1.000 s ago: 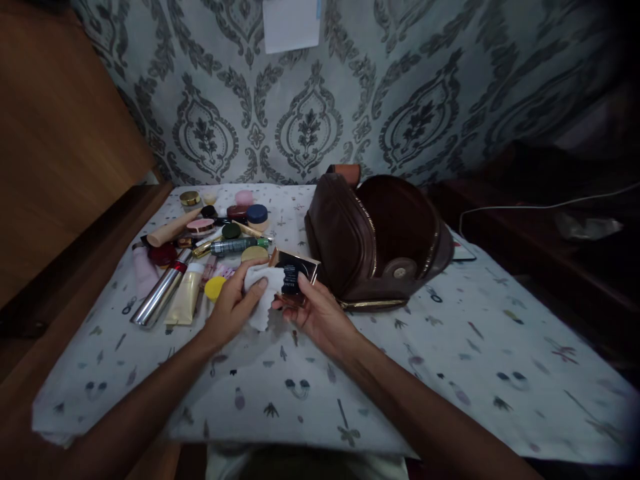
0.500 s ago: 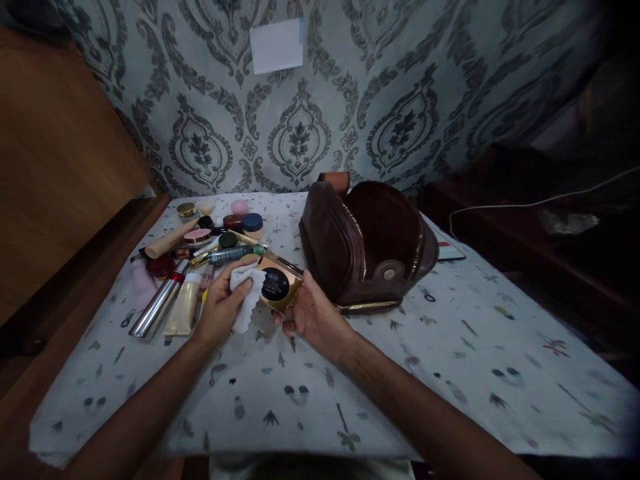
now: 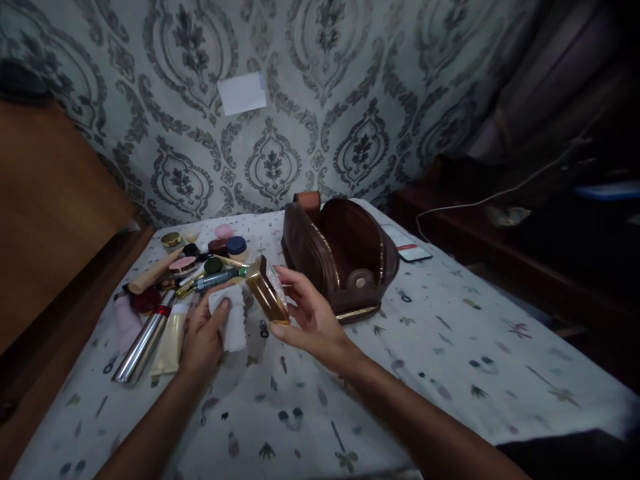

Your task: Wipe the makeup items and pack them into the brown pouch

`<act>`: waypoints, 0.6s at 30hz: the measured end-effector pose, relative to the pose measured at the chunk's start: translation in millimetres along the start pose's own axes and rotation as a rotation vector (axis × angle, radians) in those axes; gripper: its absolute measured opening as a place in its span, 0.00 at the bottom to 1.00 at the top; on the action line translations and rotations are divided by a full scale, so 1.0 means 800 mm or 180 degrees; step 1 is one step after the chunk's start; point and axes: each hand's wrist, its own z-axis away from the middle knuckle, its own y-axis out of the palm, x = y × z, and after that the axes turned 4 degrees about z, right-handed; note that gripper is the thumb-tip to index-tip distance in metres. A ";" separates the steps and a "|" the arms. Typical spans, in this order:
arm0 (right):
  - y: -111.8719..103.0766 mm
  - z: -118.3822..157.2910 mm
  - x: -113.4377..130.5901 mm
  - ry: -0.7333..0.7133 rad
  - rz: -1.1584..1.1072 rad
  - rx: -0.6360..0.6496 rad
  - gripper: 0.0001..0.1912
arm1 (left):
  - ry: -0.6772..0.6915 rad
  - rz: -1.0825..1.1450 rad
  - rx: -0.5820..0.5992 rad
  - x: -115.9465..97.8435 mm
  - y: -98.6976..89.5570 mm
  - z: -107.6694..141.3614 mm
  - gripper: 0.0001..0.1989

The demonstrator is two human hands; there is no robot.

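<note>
My left hand (image 3: 203, 340) pinches a folded white cloth (image 3: 233, 320) with a scalloped edge. Just right of it, my right hand (image 3: 313, 323) grips a shiny gold compact case (image 3: 267, 290) by its edges, tilted so its narrow side shows. The cloth and the case are apart. Both are held above the patterned white cloth cover. Behind my right hand stands a brown leather bag (image 3: 310, 253), unzipped and open at the top.
Several cosmetics lie at the left, among them a silver tube (image 3: 145, 340), a cream tube (image 3: 169, 341) and a blue-lidded jar (image 3: 237, 247). A phone (image 3: 407, 245) lies right of the bag. Patterned wallpaper rises behind.
The gold case has been turned from its black round label to its side and moved away from the white cloth. The whole view has shifted, with the bag now further left.
</note>
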 end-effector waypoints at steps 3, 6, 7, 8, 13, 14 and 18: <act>-0.006 0.005 0.020 -0.0389 0.0353 -0.0236 0.37 | -0.0023 -0.0366 0.0045 0.002 0.002 0.005 0.24; -0.023 0.002 0.048 -0.0660 0.0399 -0.0536 0.36 | -0.0116 -0.0677 0.0062 0.004 0.001 0.008 0.26; -0.031 -0.003 0.058 -0.0716 0.0406 -0.0687 0.36 | -0.0187 -0.0716 0.0071 0.005 0.000 0.009 0.26; -0.041 -0.009 0.069 -0.0756 0.0411 -0.0862 0.35 | -0.0274 -0.0732 0.0087 0.007 -0.001 0.009 0.27; -0.094 -0.062 0.095 -0.0489 0.0373 -0.1304 0.29 | -0.0509 -0.0933 0.0150 0.014 -0.004 0.006 0.31; -0.104 -0.074 0.091 -0.0267 0.0408 -0.1252 0.27 | -0.0436 -0.1028 0.0149 0.014 -0.004 0.005 0.30; -0.137 -0.117 0.051 0.0879 0.0904 -0.1295 0.23 | -0.0096 -0.1442 0.0229 0.015 -0.004 0.002 0.25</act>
